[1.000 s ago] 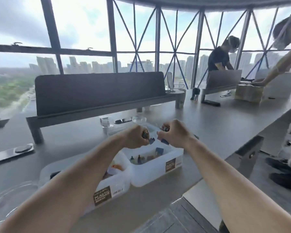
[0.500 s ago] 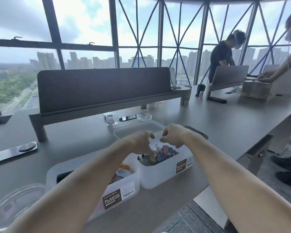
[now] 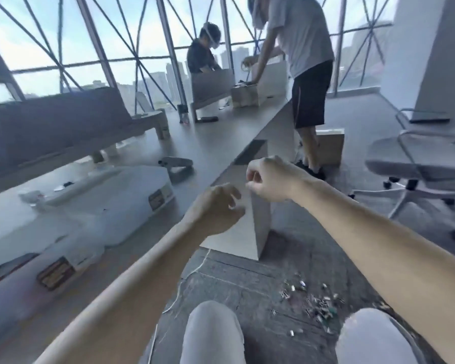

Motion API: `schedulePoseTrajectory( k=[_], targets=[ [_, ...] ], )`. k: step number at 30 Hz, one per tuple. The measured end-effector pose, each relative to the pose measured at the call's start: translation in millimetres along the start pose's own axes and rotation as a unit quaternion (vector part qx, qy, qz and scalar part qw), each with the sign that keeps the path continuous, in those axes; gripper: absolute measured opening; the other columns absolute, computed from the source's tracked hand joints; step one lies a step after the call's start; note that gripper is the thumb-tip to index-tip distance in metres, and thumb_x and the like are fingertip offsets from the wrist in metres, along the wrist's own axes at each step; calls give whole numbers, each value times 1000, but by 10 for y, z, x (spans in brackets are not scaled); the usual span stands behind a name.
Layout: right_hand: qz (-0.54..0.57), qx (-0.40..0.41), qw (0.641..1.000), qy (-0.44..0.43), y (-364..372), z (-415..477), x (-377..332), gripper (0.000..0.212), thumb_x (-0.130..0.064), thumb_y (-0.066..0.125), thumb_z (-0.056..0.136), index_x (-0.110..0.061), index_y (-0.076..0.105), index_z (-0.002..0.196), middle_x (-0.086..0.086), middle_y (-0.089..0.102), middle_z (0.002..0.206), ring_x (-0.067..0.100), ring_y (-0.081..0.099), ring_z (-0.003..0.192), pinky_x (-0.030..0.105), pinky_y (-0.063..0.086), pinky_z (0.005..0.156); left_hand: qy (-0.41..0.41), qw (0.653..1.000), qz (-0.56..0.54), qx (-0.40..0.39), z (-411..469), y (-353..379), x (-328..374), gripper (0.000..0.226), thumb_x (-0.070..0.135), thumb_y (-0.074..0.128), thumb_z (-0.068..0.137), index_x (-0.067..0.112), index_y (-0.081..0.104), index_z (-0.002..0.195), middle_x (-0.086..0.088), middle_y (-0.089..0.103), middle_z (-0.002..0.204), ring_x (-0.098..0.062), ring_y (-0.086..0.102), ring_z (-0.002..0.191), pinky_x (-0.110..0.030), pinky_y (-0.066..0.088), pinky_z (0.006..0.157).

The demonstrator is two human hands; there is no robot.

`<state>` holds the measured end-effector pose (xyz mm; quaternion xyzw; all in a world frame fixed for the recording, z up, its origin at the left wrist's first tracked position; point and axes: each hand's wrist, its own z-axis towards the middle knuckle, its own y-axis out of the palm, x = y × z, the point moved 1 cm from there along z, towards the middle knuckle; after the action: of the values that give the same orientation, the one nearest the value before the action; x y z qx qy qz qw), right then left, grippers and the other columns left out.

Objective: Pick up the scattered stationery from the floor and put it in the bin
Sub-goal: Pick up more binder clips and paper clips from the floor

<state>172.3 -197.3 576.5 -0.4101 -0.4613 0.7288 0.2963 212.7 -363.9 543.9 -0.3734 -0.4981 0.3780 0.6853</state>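
The long desk (image 3: 221, 143) is keeping the white bin (image 3: 132, 203) within reach at its near edge, while the left hand (image 3: 216, 208) is hanging loosely spread and empty and the right hand (image 3: 268, 179) is curling into a fist, contents impossible to tell, both likely heading for the stationery (image 3: 313, 303) lying scattered on the floor below.

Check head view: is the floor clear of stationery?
No, a scatter of small clips lies on the floor, close beside the person's right knee.
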Motion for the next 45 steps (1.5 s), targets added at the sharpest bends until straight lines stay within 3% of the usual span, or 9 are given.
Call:
schedulePoseTrajectory(
  k=[7, 10, 13, 18, 23, 30, 37, 41, 45],
  targets=[
    [-15, -108, 966, 234, 251, -1853, 1787, 37, -48, 64, 89, -23, 58, 116, -2, 62, 113, 21, 61, 97, 40, 53, 87, 35, 977, 7, -210, -193, 1786, 903, 19, 38, 67, 83, 26, 69, 99, 6, 71, 92, -15, 65, 83, -24, 52, 72],
    [14, -133, 944, 301, 469, -2392, 2301, 46, -59, 65, 83, -25, 60, 113, -2, 63, 111, 21, 61, 97, 42, 53, 88, 43, 963, 22, -263, -225, 2356, 1085, 14, 40, 66, 82, 26, 65, 87, 7, 70, 89, -14, 65, 81, -25, 52, 71],
    [51, -157, 925, 343, 802, -2742, 2713, 49, -62, 65, 83, -24, 61, 113, -1, 63, 110, 22, 61, 97, 41, 53, 88, 42, 950, 17, -308, -173, 2855, 1145, 15, 38, 66, 88, 27, 66, 97, 5, 69, 93, -12, 64, 81, -25, 50, 68],
    [162, -135, 885, 415, 1557, -2954, 3480, 32, -54, 71, 83, -25, 64, 95, -8, 65, 92, 17, 60, 92, 31, 47, 76, 28, 926, 32, -374, 77, 3903, 878, 25, 37, 62, 93, 20, 66, 111, -1, 67, 108, -19, 63, 93, -34, 54, 83],
    [222, -142, 856, 445, 2361, -2820, 4237, 23, -47, 74, 83, -32, 65, 97, -1, 67, 94, 17, 64, 81, 31, 51, 69, 17, 893, 67, -444, 347, 4924, 423, 29, 34, 58, 96, 8, 69, 100, -9, 71, 106, -25, 66, 97, -38, 53, 85],
    [189, -191, 855, 444, 3567, -2396, 5160, 23, -39, 71, 88, -28, 63, 107, -10, 63, 88, 10, 60, 75, 26, 43, 60, -2, 875, 98, -474, 837, 6292, -202, 24, 29, 57, 94, 11, 65, 107, -9, 68, 113, -25, 64, 101, -35, 50, 87],
    [206, -183, 828, 489, 4685, -2235, 5784, 28, -43, 68, 90, -27, 64, 112, -8, 61, 87, 13, 58, 80, 28, 40, 65, -20, 864, 95, -494, 1114, 7499, -626, 59, 52, 56, 94, 20, 47, 142, -2, 64, 103, -21, 63, 93, -42, 55, 87],
    [212, -235, 830, 460, 5239, -1876, 5855, 30, -46, 65, 91, -26, 63, 114, -12, 58, 83, 11, 56, 79, 28, 40, 67, -42, 887, 86, -453, 1189, 7931, -743, 55, 44, 53, 97, 24, 39, 147, -3, 48, 134, -26, 55, 118, -45, 49, 98],
    [185, -258, 847, 426, 5687, -1413, 5838, 32, -50, 62, 91, -30, 60, 115, -4, 63, 96, 20, 62, 88, 39, 54, 79, -77, 924, 54, -370, 1227, 8222, -792, 37, 37, 57, 97, 25, 53, 132, -1, 50, 121, -23, 58, 101, -40, 52, 87]
  ],
)
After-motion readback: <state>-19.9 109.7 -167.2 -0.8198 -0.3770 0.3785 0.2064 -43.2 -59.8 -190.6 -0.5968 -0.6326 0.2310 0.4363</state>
